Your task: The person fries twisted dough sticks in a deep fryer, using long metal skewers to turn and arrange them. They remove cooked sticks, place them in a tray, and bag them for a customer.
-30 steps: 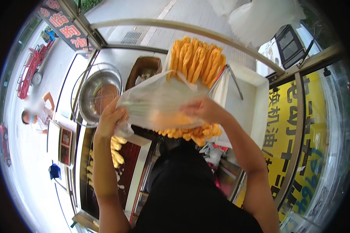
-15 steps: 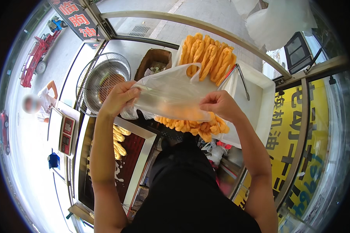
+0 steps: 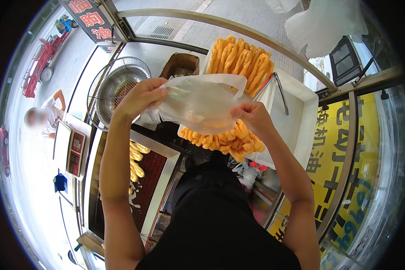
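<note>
A thin translucent plastic bag [image 3: 201, 102] is stretched between both my hands above a white tray [image 3: 297, 121] piled with long golden fried dough sticks [image 3: 240, 60]. My left hand [image 3: 141, 95] grips the bag's left edge, my right hand [image 3: 253, 116] grips its right edge. Something orange shows faintly through the bag. More fried dough sticks [image 3: 225, 140] lie on the tray's near end just under my right hand.
Metal tongs [image 3: 276, 87] rest on the tray. A round wire strainer basket [image 3: 117, 85] stands left, a brown box [image 3: 180, 65] behind. A fryer vat [image 3: 137, 177] holds dough sticks in oil. A scale [image 3: 75, 147] sits at left; a person [image 3: 42, 118] stands outside.
Both hands with the bag have shifted a little to the right and downward in view, and the bag is spread wider between them.
</note>
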`<state>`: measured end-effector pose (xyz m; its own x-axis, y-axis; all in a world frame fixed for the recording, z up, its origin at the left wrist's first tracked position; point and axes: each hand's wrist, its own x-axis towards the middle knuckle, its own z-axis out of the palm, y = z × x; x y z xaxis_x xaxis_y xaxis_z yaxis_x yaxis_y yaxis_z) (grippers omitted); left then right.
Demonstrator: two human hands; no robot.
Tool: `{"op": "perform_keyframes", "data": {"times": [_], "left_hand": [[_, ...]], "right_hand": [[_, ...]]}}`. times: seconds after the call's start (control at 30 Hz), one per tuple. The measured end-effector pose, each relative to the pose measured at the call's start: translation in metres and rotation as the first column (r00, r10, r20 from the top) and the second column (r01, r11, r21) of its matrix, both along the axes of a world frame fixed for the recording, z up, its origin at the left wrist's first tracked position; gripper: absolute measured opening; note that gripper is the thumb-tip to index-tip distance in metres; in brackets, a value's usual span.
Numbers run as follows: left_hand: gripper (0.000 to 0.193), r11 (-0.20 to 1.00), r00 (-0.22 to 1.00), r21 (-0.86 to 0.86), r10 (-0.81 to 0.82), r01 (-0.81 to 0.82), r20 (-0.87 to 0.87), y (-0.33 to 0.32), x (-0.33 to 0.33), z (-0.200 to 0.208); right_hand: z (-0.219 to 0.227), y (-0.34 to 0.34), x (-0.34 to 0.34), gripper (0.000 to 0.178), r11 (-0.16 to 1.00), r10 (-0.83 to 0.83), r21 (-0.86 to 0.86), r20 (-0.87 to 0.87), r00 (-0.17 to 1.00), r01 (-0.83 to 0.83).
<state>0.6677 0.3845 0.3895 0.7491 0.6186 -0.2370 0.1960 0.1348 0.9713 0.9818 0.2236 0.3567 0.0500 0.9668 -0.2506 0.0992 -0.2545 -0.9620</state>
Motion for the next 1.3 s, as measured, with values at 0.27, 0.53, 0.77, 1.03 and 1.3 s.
{"op": "perform_keyframes", "data": {"times": [0.27,0.53,0.77,1.03,1.3], "left_hand": [[0.04,0.096,0.796,0.926,0.548,-0.366,0.258,0.037,0.062,0.001],[0.015,0.74,0.847,0.413,0.491,-0.53,0.206,-0.131,0.111,-0.021],[0.027,0.869,0.861,0.108,0.448,-0.482,0.242,-0.129,0.15,-0.06],[0.01,0.769,0.694,-0.469,0.617,-0.434,0.371,-0.107,0.139,-0.067],[0.015,0.602,0.543,-0.794,0.697,-0.087,0.468,-0.116,0.169,-0.058]], "right_hand": [[-0.001,0.015,-0.003,0.017,0.973,-0.225,0.06,0.067,0.972,0.221],[0.012,0.017,-0.014,0.022,0.967,-0.243,0.034,-0.156,0.957,0.251],[-0.011,0.013,-0.026,0.027,0.97,-0.224,-0.192,-0.447,0.866,0.152],[0.006,-0.007,-0.006,0.04,0.927,-0.368,0.074,0.014,0.93,0.366],[-0.078,-0.057,0.087,0.037,0.717,-0.697,0.451,0.461,0.549,0.532]]}}
